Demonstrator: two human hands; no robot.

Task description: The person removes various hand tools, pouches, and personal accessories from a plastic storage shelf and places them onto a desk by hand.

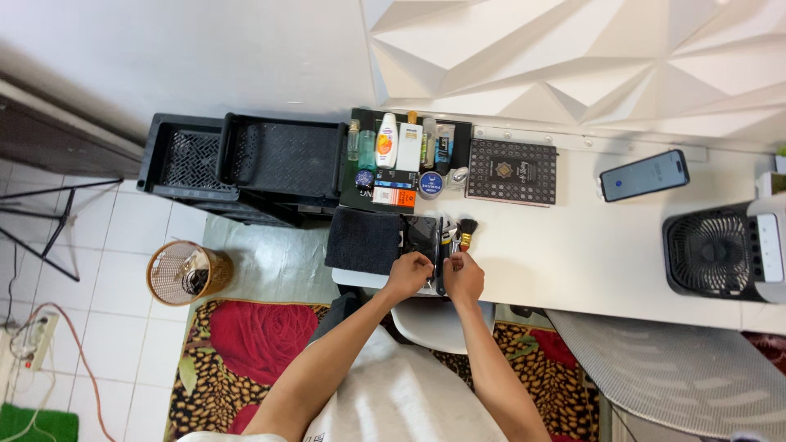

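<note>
My left hand (408, 273) and my right hand (463, 276) are side by side at the near edge of the white table (589, 245). Both pinch the lower edge of a shiny black pouch (422, 234) lying on a dark folded towel (364, 240). Between the hands lie thin metal grooming tools (446, 241). A small brush with a black head and orange handle (466, 232) sits just above my right hand. What the fingers grip exactly is too small to tell.
Behind the pouch stands a black tray (460, 135) with several bottles, tubes and tins. A dark patterned book (512, 171), a phone (644, 174) and a fan (719, 250) lie to the right. Black crates (246, 160) and a wicker bin (182, 272) are to the left.
</note>
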